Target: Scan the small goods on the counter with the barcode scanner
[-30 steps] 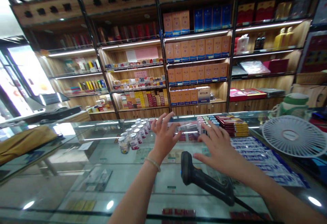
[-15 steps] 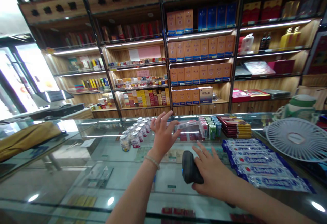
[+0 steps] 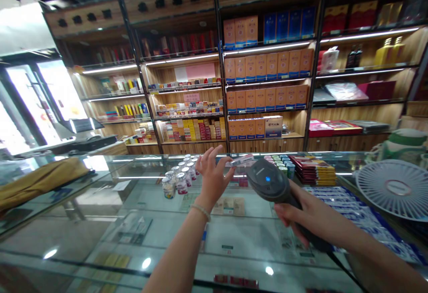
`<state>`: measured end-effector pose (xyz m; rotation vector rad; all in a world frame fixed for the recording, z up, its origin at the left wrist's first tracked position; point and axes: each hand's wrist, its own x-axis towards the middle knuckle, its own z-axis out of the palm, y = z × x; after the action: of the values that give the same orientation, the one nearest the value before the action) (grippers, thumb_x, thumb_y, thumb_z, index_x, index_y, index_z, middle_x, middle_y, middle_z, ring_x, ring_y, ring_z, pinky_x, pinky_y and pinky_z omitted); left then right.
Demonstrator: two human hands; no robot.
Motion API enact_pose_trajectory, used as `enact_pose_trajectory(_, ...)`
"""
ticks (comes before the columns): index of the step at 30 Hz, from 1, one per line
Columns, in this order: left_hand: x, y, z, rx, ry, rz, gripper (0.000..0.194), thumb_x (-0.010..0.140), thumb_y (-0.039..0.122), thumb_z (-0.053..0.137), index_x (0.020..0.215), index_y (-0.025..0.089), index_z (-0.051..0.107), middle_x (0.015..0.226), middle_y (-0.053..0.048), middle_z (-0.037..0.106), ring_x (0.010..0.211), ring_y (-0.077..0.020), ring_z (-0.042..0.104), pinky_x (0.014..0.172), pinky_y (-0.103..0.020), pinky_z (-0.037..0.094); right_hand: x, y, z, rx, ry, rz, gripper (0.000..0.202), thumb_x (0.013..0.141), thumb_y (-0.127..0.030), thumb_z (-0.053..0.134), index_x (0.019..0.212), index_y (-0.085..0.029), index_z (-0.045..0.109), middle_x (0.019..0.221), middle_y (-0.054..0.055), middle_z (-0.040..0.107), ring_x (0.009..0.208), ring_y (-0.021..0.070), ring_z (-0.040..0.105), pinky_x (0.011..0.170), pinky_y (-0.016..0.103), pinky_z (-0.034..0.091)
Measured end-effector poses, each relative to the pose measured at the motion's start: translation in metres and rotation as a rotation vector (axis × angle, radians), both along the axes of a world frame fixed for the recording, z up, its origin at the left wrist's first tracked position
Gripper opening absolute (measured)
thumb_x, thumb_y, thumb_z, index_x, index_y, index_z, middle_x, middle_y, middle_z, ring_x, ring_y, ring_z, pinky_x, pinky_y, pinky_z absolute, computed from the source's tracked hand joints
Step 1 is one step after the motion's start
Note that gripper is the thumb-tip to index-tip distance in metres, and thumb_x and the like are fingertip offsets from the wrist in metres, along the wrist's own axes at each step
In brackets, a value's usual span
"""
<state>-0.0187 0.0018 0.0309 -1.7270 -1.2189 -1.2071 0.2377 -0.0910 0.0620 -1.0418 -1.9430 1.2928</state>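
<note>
Left hand [image 3: 213, 178], outstretched, pinches a packet [image 3: 242, 160]; right hand [image 3: 309, 209] grips scanner [image 3: 269, 182].

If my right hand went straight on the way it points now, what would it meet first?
With the scanner leading, your right hand would probably meet the small pale packet in your left hand, though depth is unclear.
</note>
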Motion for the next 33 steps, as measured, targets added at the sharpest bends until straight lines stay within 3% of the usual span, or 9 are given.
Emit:
enact_pose_trajectory(6,0.001,-0.001,0.002,0.018,0.004,0.009,0.009,0.082,0.031,0.074,0.090,0.028,0.072,0.134,-0.007,0.061,0.129,-0.0312,0.048,0.113,-0.053,0.023,-0.002,-0.007,0.001,-0.008,-0.129,-0.045,0.059,0.083,-0.045,0.069,0.135,-0.029,0.045,0.103,0.003,0.070,0.035,0.0038,0.049,0.034,0.019,0.036)
enact_pose_trajectory(12,0.001,-0.001,0.002,0.008,-0.003,-0.012,0.010,0.083,0.033,0.073,0.092,0.028,0.072,0.135,-0.007,0.060,0.131,-0.0306,0.047,0.114,-0.053,0.023,-0.003,-0.009,0.001,-0.002,-0.081,-0.055,0.065,0.086,-0.044,0.065,0.142,-0.030,0.038,0.094,0.002,0.072,0.034,0.0047,0.049,0.036,0.019,0.038)
enact_pose_trajectory(17,0.000,-0.001,0.002,0.002,-0.004,-0.024,0.012,0.084,0.033,0.072,0.094,0.028,0.071,0.136,-0.007,0.059,0.132,-0.0300,0.045,0.114,-0.054,0.022,0.000,-0.007,0.001,0.000,-0.068,-0.040,0.075,0.085,-0.048,0.065,0.149,-0.032,0.029,0.101,0.002,0.073,0.034,0.0046,0.050,0.037,0.020,0.038)
enact_pose_trajectory(22,0.000,-0.002,0.002,0.000,0.004,-0.029,0.011,0.085,0.035,0.071,0.094,0.028,0.071,0.136,-0.007,0.059,0.131,-0.0294,0.045,0.113,-0.053,0.024,-0.008,0.002,-0.001,0.063,-0.168,-0.054,0.064,0.084,-0.047,0.064,0.141,-0.029,0.045,0.101,0.003,0.072,0.041,0.0091,0.057,0.042,0.023,0.045)
enact_pose_trajectory(24,0.000,-0.002,0.003,0.004,0.009,-0.033,0.012,0.085,0.036,0.071,0.094,0.028,0.071,0.135,-0.007,0.059,0.131,-0.0295,0.045,0.113,-0.053,0.025,-0.014,0.010,-0.009,0.170,-0.259,-0.074,0.056,0.081,-0.045,0.066,0.133,-0.026,0.054,0.103,0.005,0.073,0.055,0.0163,0.067,0.052,0.029,0.052)
enact_pose_trajectory(27,0.001,-0.002,0.003,0.003,0.012,-0.040,0.012,0.085,0.036,0.072,0.095,0.029,0.072,0.136,-0.007,0.059,0.132,-0.0301,0.045,0.112,-0.053,0.024,-0.024,0.022,-0.027,0.410,-0.421,-0.131,0.048,0.079,-0.042,0.068,0.122,-0.021,0.063,0.108,0.010,0.075,0.096,0.0303,0.072,0.083,0.041,0.056)
enact_pose_trajectory(28,0.001,-0.002,0.002,0.003,0.012,-0.042,0.012,0.084,0.035,0.073,0.095,0.029,0.072,0.136,-0.007,0.059,0.131,-0.0301,0.045,0.112,-0.053,0.024,-0.028,0.025,-0.034,0.474,-0.458,-0.129,0.049,0.079,-0.040,0.068,0.123,-0.020,0.064,0.118,0.012,0.072,0.109,0.0327,0.068,0.093,0.045,0.053)
enact_pose_trajectory(30,0.001,-0.002,0.002,0.004,0.013,-0.045,0.012,0.084,0.035,0.073,0.094,0.029,0.072,0.135,-0.007,0.060,0.131,-0.0298,0.045,0.113,-0.053,0.024,-0.034,0.029,-0.046,0.618,-0.531,-0.140,0.055,0.074,-0.040,0.072,0.123,-0.016,0.065,0.143,0.016,0.057,0.138,0.0372,0.046,0.113,0.053,0.038)
enact_pose_trajectory(33,0.002,-0.003,0.002,0.004,0.016,-0.049,0.011,0.085,0.035,0.072,0.094,0.029,0.072,0.135,-0.007,0.060,0.131,-0.0291,0.046,0.113,-0.053,0.024,-0.041,0.031,-0.060,0.671,-0.637,-0.121,0.056,0.074,-0.046,0.071,0.119,-0.013,0.068,0.158,0.017,0.039,0.151,0.0386,0.022,0.121,0.059,0.021)
